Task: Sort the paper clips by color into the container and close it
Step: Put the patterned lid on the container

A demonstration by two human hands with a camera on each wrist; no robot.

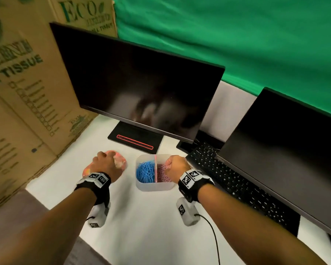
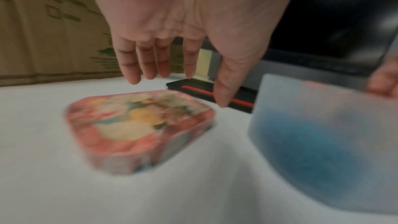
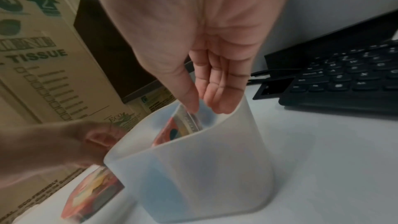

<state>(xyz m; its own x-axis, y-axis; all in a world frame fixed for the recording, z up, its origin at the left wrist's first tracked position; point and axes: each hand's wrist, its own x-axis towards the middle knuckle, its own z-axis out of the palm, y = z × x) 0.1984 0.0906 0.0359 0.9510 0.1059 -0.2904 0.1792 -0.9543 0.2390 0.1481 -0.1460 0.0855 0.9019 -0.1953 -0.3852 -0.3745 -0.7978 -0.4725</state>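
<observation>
Left hand (image 2: 178,28) hovers over the lid (image 2: 140,129), fingers (image 2: 133,64) straight and loosely spread, thumb down, not touching it. The lid, pink with a blurred print, lies flat on the white table (image 1: 153,222), just left of the container (image 1: 154,185). Right hand (image 3: 193,40) sits above the container's right half, thumb close against the fingertips, possibly pinching the divider (image 1: 155,169); blur leaves that unclear. Blue paper clips (image 1: 145,172) fill the left compartment, pink paper clips (image 1: 163,174) the right. Monitor (image 1: 138,83) behind, keyboard (image 1: 235,180) to the right.
</observation>
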